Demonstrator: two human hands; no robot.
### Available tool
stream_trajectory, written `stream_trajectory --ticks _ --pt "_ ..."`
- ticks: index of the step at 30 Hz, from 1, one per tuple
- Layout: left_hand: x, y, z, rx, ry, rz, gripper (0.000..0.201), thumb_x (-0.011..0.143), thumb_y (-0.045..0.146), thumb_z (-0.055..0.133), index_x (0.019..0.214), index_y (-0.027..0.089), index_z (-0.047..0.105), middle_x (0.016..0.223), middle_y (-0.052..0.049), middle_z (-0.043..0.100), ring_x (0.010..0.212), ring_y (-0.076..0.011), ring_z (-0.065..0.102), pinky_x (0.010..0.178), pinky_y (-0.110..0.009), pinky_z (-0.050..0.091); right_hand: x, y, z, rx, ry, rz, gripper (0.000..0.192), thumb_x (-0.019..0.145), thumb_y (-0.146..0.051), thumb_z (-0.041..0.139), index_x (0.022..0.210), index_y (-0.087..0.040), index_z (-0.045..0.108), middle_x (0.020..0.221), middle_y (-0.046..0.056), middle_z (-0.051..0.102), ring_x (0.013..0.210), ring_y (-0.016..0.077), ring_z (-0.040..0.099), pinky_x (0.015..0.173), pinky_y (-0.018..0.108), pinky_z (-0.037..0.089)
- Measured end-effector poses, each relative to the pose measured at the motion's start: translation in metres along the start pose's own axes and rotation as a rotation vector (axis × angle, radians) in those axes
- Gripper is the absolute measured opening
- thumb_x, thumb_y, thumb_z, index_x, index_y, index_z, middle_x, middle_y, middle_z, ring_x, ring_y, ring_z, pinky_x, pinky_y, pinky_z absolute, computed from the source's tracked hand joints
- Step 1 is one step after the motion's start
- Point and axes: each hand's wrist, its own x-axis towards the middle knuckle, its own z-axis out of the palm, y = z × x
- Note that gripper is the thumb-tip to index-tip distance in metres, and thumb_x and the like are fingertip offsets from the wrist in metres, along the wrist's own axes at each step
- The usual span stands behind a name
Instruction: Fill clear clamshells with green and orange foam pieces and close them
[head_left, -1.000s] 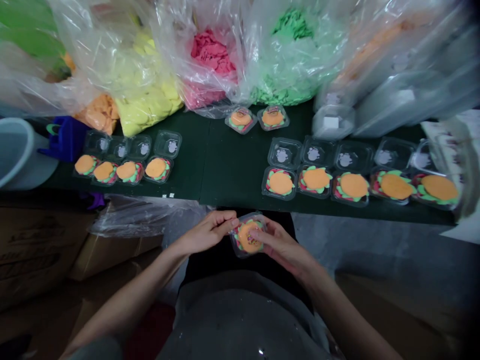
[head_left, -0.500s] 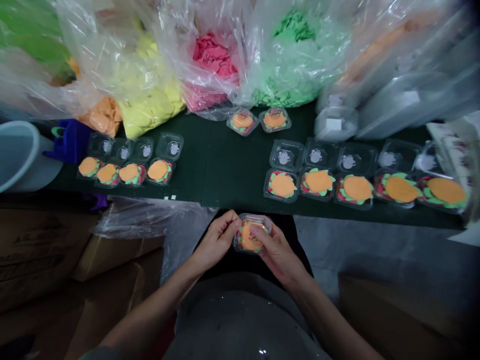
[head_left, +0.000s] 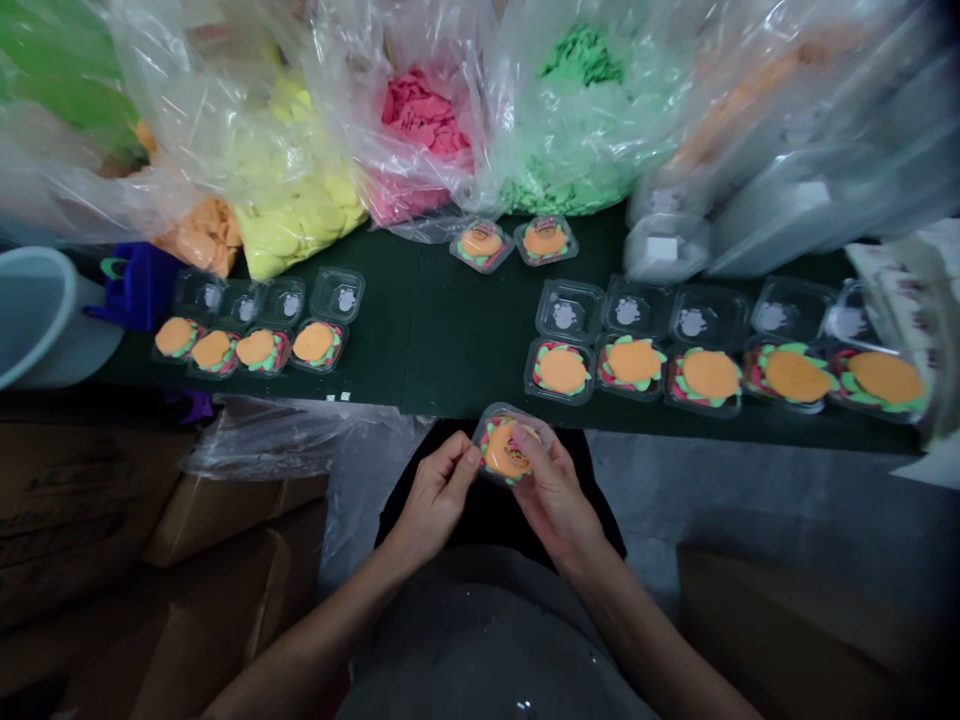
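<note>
Just beyond my lap, a clear plastic box (head_left: pixel 496 458) holds a burger-like stack with an orange round top and green and pink pieces. My right hand (head_left: pixel 556 495) grips it from the right, thumb lying over a small printed label on top. Thumb and fingers of my left hand (head_left: pixel 441 488) are pinched together at the box's left edge. On the dark green table (head_left: pixel 442 350) ahead, two similar closed boxes stand at the back, one of them a labelled box (head_left: pixel 545 240).
Open boxes with burger stacks line the table at left (head_left: pixel 316 343) and right (head_left: pixel 562 370). Behind them are bags of yellow (head_left: pixel 300 225), pink (head_left: pixel 424 115) and green pieces (head_left: pixel 581 165). Stacked clear containers (head_left: pixel 667 245) stand right; a blue basket (head_left: pixel 142 285) and pale bucket (head_left: pixel 45 320) left.
The box has risen slightly toward the table edge and turned a little in my right hand. My left hand's fingertips have shifted lower along its left side.
</note>
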Motion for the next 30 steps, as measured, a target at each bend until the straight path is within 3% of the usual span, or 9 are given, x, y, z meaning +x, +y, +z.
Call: stream_trajectory --ticks 12,17,19,22,24,27,30 --pt "0.0 -0.006 0.019 -0.169 0.084 0.019 0.045 0.101 0.056 0.049 0.073 0.02 0.041 0.064 0.005 0.036 0.059 -0.0116 0.032 0.056 -0.026 0.027 0.0 -0.003 -0.002 -0.023 -0.029 -0.019 0.03 0.073 -0.036 0.088 0.097 -0.024 0.075 0.095 0.001 0.077 0.086 0.0176 0.07 0.081 0.03 0.055" --pt "0.019 -0.004 -0.004 -0.097 0.038 0.041 0.045 0.101 0.056 0.048 0.074 0.02 0.044 0.061 0.005 0.04 0.058 -0.0111 0.034 0.058 -0.025 0.03 0.016 -0.004 0.012 0.003 -0.086 -0.048 0.034 0.073 -0.038 0.088 0.1 -0.024 0.074 0.096 0.001 0.078 0.088 0.0178 0.07 0.087 0.032 0.055" --pt "0.029 0.005 -0.015 -0.02 0.093 0.075 0.042 0.102 0.054 0.047 0.078 0.02 0.048 0.065 0.004 0.044 0.06 -0.0116 0.039 0.06 -0.025 0.034 0.029 -0.004 0.023 0.028 -0.108 -0.078 0.035 0.073 -0.038 0.088 0.101 -0.025 0.073 0.097 0.001 0.078 0.089 0.0174 0.07 0.087 0.032 0.054" --pt "0.043 0.018 -0.028 0.111 0.201 0.191 0.032 0.099 0.05 0.056 0.112 0.021 0.055 0.098 -0.003 0.061 0.081 -0.0154 0.056 0.07 -0.026 0.045 0.054 -0.004 0.045 0.041 -0.142 -0.115 0.038 0.071 -0.04 0.09 0.101 -0.025 0.072 0.095 0.0 0.078 0.088 0.0171 0.07 0.084 0.03 0.055" --pt "0.057 0.022 -0.036 0.196 0.214 0.274 0.051 0.095 0.046 0.065 0.136 0.023 0.047 0.127 -0.01 0.058 0.099 -0.0196 0.059 0.078 -0.029 0.049 0.073 -0.008 0.062 0.032 -0.195 -0.116 0.04 0.072 -0.047 0.088 0.101 -0.024 0.071 0.095 0.001 0.077 0.089 0.0185 0.071 0.084 0.032 0.055" --pt "0.093 0.022 -0.053 0.25 0.295 0.355 0.055 0.093 0.043 0.067 0.139 0.021 0.046 0.132 -0.012 0.058 0.102 -0.0206 0.062 0.083 -0.03 0.051 0.102 -0.016 0.089 0.035 -0.299 -0.112 0.043 0.075 -0.056 0.082 0.099 -0.023 0.07 0.099 0.003 0.077 0.097 0.0214 0.071 0.089 0.035 0.055" --pt "0.143 0.028 -0.075 0.399 0.435 0.39 0.043 0.096 0.04 0.062 0.131 0.018 0.05 0.123 -0.012 0.061 0.104 -0.022 0.063 0.092 -0.035 0.05 0.127 -0.024 0.113 0.034 -0.338 -0.097 0.039 0.068 -0.045 0.085 0.098 -0.025 0.07 0.104 0.001 0.077 0.108 0.0218 0.069 0.097 0.035 0.051"
